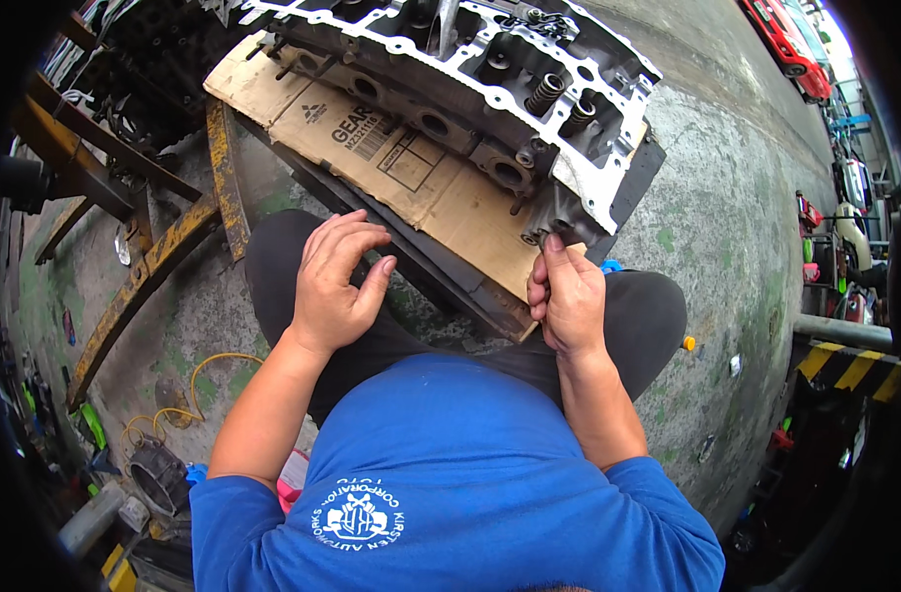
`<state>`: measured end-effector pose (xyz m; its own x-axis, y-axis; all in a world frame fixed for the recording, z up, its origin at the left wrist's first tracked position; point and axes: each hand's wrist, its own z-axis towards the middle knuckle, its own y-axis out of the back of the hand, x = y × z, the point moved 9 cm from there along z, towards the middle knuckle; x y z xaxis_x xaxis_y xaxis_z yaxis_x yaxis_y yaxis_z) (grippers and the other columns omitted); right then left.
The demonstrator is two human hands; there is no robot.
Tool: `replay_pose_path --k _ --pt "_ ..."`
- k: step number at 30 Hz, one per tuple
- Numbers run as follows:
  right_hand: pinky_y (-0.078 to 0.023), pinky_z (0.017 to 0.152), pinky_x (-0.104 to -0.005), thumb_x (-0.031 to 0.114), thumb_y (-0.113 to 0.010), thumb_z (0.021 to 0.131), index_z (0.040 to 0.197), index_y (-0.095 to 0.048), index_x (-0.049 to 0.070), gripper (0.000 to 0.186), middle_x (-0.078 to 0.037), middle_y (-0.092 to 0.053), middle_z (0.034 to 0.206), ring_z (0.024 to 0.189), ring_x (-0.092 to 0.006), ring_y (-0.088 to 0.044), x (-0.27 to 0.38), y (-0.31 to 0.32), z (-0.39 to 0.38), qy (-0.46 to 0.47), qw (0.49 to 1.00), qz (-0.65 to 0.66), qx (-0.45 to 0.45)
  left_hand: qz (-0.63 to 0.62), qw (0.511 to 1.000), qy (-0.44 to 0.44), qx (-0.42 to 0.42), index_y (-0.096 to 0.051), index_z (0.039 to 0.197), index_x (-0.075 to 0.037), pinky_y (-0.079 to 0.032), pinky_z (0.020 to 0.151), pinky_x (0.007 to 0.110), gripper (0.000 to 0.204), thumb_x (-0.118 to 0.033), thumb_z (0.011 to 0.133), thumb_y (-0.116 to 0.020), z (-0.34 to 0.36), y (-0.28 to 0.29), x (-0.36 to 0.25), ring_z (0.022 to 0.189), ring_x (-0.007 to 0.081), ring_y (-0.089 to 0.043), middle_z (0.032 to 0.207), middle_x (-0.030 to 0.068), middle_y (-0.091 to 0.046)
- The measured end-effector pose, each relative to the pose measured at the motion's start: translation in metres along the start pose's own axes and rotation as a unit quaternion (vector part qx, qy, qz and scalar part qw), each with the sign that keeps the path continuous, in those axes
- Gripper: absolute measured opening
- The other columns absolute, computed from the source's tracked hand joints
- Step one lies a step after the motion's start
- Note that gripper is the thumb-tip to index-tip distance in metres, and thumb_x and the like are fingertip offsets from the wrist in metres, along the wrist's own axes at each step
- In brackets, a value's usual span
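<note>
A metal engine cylinder head (587,183) lies in front of me, with valve springs (545,94) and round ports (434,124) showing. Under it is a flattened brown cardboard box (475,222) on a dark low stand (381,222). My right hand (572,301) is at the near right corner of the head, thumb and fingers pinched against a small fitting there. Whatever sits between those fingertips is too small to make out. My left hand (340,281) hovers above my left knee beside the cardboard, thumb apart from the fingers, holding nothing.
At the left stands a worn yellow metal frame (164,261) with curved legs. A yellow hose (196,380) and a dark round part (159,474) lie on the floor. Right of my knee is a small orange cap (688,343). A red car (786,44) is parked far right.
</note>
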<state>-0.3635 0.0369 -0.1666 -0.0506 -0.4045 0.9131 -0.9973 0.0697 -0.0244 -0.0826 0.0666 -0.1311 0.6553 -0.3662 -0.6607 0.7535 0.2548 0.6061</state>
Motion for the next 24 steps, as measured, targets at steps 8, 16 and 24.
replay_pose_path --k 8,16,24 --pt "-0.040 0.039 -0.0207 0.039 -0.056 0.114 0.082 -0.060 0.006 0.046 -0.002 -0.058 0.060 0.043 -0.0068 -0.049 0.046 0.005 -0.004 0.050 0.997 0.050 -0.017 0.062 0.988 -0.023 0.143 -0.059 0.142 0.001 -0.026 0.129 0.058 0.056 -0.034 0.099 -0.068 0.046 -0.085 -0.011 0.152 0.0443 -0.039 0.154 0.0237 -0.052" --pt "-0.041 0.039 -0.0208 0.039 -0.056 0.114 0.084 -0.060 0.006 0.045 -0.003 -0.058 0.060 0.042 -0.0080 -0.049 0.052 0.003 -0.006 0.042 0.997 0.060 -0.026 0.251 0.953 0.062 0.159 -0.048 0.152 0.008 -0.011 0.132 0.061 0.079 -0.054 0.103 -0.056 0.098 -0.132 0.025 0.156 0.0556 -0.026 0.165 0.0353 -0.035" --pt "-0.045 0.045 -0.0237 0.038 -0.055 0.114 0.083 -0.063 0.004 0.047 -0.004 -0.061 0.063 0.047 -0.0094 -0.054 0.046 -0.002 -0.011 0.017 0.999 0.028 -0.005 0.235 0.938 0.020 0.253 -0.048 0.151 0.012 -0.007 0.132 0.064 0.084 -0.055 0.101 -0.055 0.089 -0.161 0.008 0.153 0.0577 -0.028 0.158 0.0363 -0.043"
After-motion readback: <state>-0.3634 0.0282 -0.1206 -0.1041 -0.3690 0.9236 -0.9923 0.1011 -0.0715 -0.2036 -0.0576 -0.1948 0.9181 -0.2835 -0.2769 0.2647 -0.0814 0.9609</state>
